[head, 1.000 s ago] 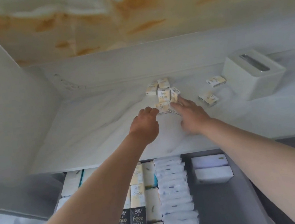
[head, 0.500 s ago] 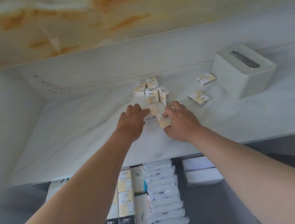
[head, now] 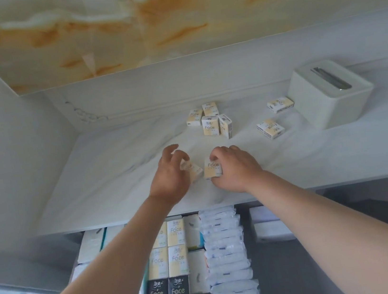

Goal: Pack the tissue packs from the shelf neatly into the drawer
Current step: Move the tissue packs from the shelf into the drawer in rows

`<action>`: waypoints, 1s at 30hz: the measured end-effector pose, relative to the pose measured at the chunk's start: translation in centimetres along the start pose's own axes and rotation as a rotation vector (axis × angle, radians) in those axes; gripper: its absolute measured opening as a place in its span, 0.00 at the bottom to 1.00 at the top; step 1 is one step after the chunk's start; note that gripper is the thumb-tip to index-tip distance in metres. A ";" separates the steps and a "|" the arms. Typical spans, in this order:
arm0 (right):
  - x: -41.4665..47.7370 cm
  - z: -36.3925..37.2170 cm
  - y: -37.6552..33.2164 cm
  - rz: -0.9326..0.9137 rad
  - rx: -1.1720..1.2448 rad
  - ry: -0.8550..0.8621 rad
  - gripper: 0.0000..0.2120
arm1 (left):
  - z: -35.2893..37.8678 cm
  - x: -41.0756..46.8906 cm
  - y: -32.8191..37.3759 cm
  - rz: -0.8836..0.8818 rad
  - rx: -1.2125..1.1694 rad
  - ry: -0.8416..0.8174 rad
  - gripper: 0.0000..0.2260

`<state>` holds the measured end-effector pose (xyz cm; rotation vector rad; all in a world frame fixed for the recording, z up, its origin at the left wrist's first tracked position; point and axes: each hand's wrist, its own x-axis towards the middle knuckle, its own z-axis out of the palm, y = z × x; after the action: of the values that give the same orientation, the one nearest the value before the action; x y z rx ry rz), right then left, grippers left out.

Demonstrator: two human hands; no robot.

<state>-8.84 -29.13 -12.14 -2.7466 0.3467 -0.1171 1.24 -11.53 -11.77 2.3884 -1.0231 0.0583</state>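
Both arms were stretched forward over the open drawer [head: 292,270] to the shelf [head: 117,177], backs of the hands up. The left hand [head: 169,175] had its fingers curled over a first cream pack [head: 196,171], clamped on it from above. That pack was blurred and tilted, so we couldn't tell if it touched the shelf. The right hand [head: 236,170] pinched a second cream pack [head: 212,168], fingers hooked over its far edge, thumb at the near edge, "Face" print up. The two held packs sat just beside each other near the shelf's front middle.

We counted eight tissue packs on the shelf:
- two in the hands
- a cluster of four [head: 210,125] further back
- one loose pack [head: 270,129] and another loose pack [head: 280,104] lying flat to the right, near a tissue box [head: 330,95]

In the drawer:
- four cream drawer packs [head: 175,233] in a two-by-two block, the left pair partly behind the left forearm
- four black packs [head: 178,293] nearer us, the nearest two cut by the frame edge
- a column of clear-wrapped packs [head: 228,254], too overlapped to count
- two plain white packs [head: 272,230] at the right, apart from the rest on the bare dark-grey floor

The packs were small rectangular blocks in shiny film. The shelf was a white stone-look surface with faint grey veins. The tissue box was smooth and pale with rounded corners and a slot on top. The overhead panel [head: 169,13] was glossy and marble-patterned, with orange veining.
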 end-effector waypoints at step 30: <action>-15.0 7.2 -16.6 -0.210 -0.096 -0.610 0.39 | -6.2 -22.6 -4.3 0.034 0.318 -0.804 0.38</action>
<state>-18.70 -7.86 -13.26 -2.7316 -0.1069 0.6826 -10.89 8.88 -13.87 2.7341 -1.4848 -0.8467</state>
